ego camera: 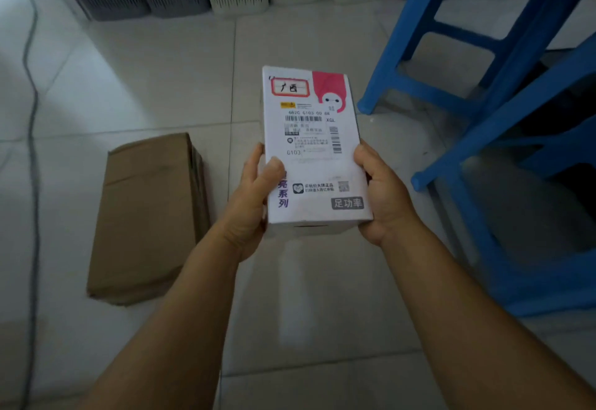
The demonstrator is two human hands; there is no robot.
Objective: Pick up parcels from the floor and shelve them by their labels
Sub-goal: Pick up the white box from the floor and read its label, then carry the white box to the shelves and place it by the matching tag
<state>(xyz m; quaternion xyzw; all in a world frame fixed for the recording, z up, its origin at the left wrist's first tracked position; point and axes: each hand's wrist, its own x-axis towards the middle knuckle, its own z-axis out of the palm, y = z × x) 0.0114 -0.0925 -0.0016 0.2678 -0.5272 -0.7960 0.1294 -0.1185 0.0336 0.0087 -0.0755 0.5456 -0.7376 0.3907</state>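
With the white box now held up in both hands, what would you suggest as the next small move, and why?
Probably read the red-bordered handwritten label and then turn toward the matching shelf. The white box is already off the floor, gripped by the left hand and the right hand with its label side facing up. No shelf is in view, and the brown box is on the floor.

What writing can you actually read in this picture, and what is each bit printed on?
All legible text is on the white parcel held in both hands.
"广西": handwritten in the red-bordered box, top left.
"G103": shipping label, lower left.
"XGL": right of the barcode.
"682C G103 00 88": above the barcode, blurry, uncertain.
"系列": purple, left edge, upper characters hidden by the left hand.
"足功率": grey tag, bottom right.
Address lines and small print: too blurred.
Brown cardboard box: no readable text.
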